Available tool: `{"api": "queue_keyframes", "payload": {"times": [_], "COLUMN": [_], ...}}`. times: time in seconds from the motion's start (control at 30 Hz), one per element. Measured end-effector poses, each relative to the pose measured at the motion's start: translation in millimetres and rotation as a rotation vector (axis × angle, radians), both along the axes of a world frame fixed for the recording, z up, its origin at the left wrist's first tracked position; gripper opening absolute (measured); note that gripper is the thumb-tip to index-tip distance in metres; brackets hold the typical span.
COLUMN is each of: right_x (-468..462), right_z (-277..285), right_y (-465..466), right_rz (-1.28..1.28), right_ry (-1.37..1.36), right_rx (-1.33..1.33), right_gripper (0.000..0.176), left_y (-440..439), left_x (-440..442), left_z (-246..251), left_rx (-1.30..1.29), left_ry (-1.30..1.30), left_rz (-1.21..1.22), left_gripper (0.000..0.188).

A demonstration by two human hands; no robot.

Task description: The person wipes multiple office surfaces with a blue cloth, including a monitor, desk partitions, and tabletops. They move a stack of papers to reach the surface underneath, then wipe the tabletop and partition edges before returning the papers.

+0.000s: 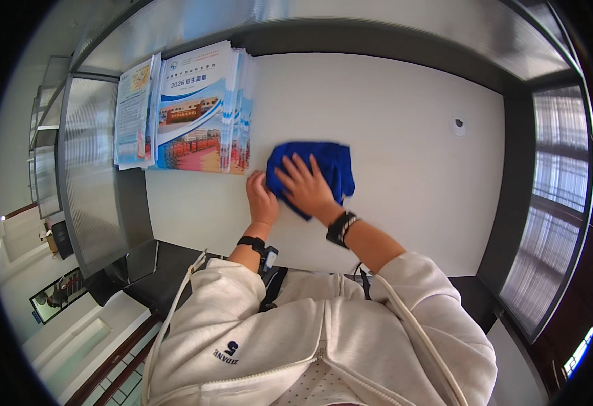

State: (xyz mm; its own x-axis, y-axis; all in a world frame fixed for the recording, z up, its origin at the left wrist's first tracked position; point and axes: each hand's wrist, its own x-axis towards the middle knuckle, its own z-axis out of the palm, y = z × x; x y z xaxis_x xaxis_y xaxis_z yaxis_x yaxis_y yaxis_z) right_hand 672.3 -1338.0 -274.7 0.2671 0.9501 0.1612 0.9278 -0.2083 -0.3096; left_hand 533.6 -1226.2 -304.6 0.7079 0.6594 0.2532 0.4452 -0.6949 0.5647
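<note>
A folded blue cloth [339, 162] lies on the white desktop [403, 167] in front of me. My right hand [306, 188] rests flat on top of it, fingers spread, palm down. Just left of the cloth is my left hand [262, 199], its fingers curled and resting on the desktop near the cloth's edge; whether it touches the cloth I cannot tell. Nothing shows in its fingers. Both wrists wear black bands.
Stacks of printed brochures [190, 111] stand at the desk's back left. A round cable hole [459, 126] is at the right. Dark-framed ribbed partitions [93, 167] border the desk's back and sides. A black chair [106, 281] shows at lower left.
</note>
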Motion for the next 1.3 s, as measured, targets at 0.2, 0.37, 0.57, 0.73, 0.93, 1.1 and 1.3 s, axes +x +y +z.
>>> {"api": "queue_keyframes", "payload": {"times": [0.2, 0.37, 0.57, 0.73, 0.93, 1.1, 1.3], "right_x": [-4, 90, 198, 245, 205, 160, 132], "right_z": [3, 3, -5, -20, -16, -1, 10], "right_y": [-102, -111, -53, 40, 84, 43, -92], "right_rz": [0.230, -0.052, -0.521, -0.750, -0.408, -0.018, -0.086], "right_ry": [0.091, -0.005, -0.200, -0.230, -0.218, -0.132, -0.088], "right_rx": [-0.101, 0.022, -0.032, -0.036, -0.020, -0.034, -0.110], "right_gripper": [0.064, 0.060, 0.057, 0.058, 0.056, 0.056, 0.058], "left_y": [-55, -81, -84, -83, -82, -84, -83], "left_x": [28, 72, 92, 90, 91, 91, 91], "left_z": [5, 8, 8, 8, 9, 11, 8], "left_rx": [-0.054, 0.030, 0.116, 0.060, 0.035, 0.022, 0.018], "left_ry": [0.093, 0.173, 0.422, 0.430, 0.389, 0.378, 0.392], "left_rz": [-0.062, -0.139, -0.057, -0.067, -0.074, -0.055, -0.043], "left_gripper": [0.033, 0.043, 0.054, 0.054, 0.054, 0.055, 0.057]}}
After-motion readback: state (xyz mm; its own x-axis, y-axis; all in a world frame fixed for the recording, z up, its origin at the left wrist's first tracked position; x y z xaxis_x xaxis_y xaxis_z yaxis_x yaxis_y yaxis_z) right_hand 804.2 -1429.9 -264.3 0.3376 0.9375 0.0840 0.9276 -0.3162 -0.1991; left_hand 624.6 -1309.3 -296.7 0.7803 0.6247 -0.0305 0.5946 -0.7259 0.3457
